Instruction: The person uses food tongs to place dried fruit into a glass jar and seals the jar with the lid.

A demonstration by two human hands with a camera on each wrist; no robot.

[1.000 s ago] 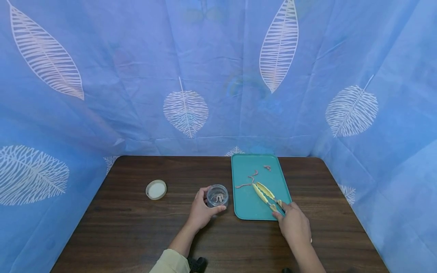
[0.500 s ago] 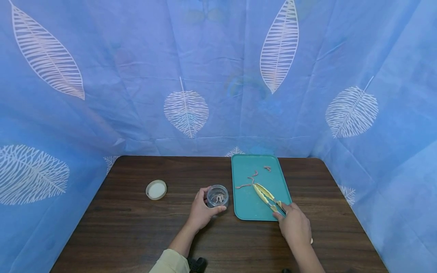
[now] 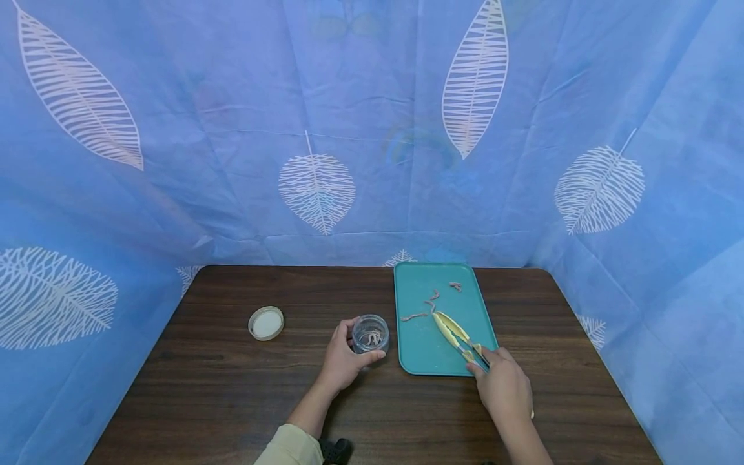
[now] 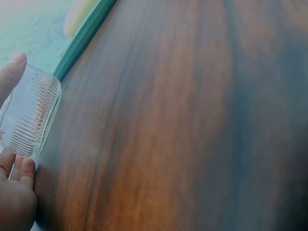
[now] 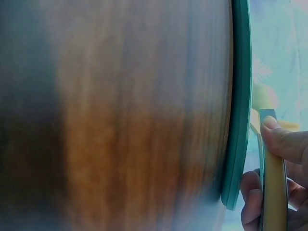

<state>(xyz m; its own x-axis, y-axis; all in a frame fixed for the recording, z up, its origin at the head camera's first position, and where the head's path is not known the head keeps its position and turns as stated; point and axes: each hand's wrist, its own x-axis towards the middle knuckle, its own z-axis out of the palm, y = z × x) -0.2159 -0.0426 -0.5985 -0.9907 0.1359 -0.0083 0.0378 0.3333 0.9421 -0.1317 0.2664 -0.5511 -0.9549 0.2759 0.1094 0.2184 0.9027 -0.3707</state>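
My left hand (image 3: 340,363) holds a clear glass jar (image 3: 363,323) with its thumb and fingers around the side. Inside the open jar lie pinkish worm-like strands (image 3: 374,337). A pair of yellow tongs (image 3: 450,330) is gripped by my right hand (image 3: 504,385) and reaches over the teal tray (image 3: 415,355). The tongs' tips are together at the lower end of a pink worm-like strand (image 3: 430,303); whether they pinch it is too small to tell. Another strand (image 3: 414,317) lies to the left, and a short piece (image 3: 456,286) farther back. In the right wrist view, thumb and fingers clasp the tongs' handle (image 5: 275,192).
A round lid with a white inside (image 3: 266,323) lies on the dark wooden table (image 3: 232,387), left of the jar. Blue leaf-patterned cloth (image 3: 372,129) hangs behind and at both sides. The tray's raised rim (image 3: 398,323) stands just right of the jar.
The tongs' tips have come together and moved slightly right. The strand at their tips now lies apart from the left strand. My left hand and the jar have stayed still.
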